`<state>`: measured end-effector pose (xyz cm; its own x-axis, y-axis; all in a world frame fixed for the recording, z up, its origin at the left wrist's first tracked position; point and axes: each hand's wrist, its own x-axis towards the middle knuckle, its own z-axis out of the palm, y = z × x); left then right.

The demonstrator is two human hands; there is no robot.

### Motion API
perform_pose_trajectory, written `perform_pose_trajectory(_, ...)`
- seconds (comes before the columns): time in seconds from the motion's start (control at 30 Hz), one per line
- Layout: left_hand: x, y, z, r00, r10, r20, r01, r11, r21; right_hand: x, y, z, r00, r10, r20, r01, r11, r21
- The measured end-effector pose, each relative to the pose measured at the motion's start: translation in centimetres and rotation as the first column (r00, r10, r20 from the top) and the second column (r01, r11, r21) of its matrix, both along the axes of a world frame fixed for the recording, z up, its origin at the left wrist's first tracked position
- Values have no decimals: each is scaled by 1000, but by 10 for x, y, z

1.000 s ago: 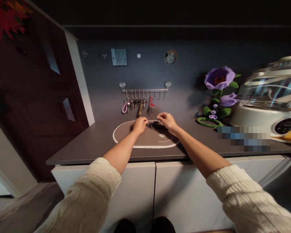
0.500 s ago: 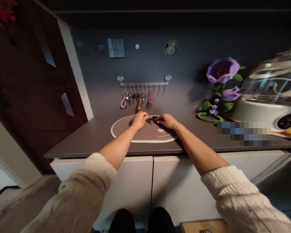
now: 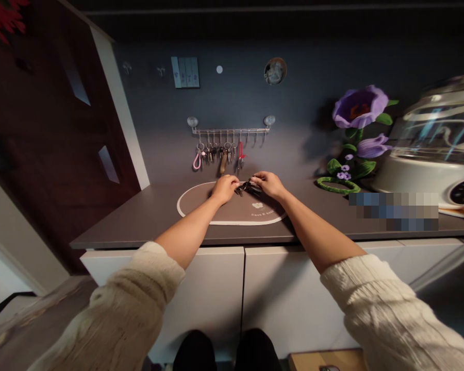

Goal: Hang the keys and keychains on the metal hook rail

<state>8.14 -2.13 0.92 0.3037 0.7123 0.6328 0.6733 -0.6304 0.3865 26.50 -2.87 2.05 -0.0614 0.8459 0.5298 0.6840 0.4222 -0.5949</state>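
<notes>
one bunch of keys [image 3: 248, 188] was over the oval mat [image 3: 201, 207], pinched from both sides; the right hand [image 3: 269, 184], apart a second earlier, had joined the left hand [image 3: 225, 188] in handling it.

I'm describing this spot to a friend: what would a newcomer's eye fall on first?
Probably the large purple artificial flower, standing on the counter to the right. Next, in the middle, the left hand and right hand at dark keys over the oval brown mat. Behind them, more keys hang from the clear hook rail on the wall.
</notes>
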Motion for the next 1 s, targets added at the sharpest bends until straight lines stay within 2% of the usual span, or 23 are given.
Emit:
perform_pose_trajectory(0.17,1,-2,1,1000,-20,14,20,1000,12,-3,5,1,950,121,-287,-125,992,7)
perform_pose_trajectory(0.33,3,-2,1,998,-62,22,61,997,53,-9,-1,5,870,201,-450,-220,975,11)
perform_pose_trajectory(0.7,8,-11,6,991,-129,-32,132,978,162,-17,-12,14,781,344,-521,-327,936,127)
perform_pose_trajectory(1.0,10,-14,7,997,26,-68,-10,975,221,-20,-11,15,717,382,-583,-399,911,105)
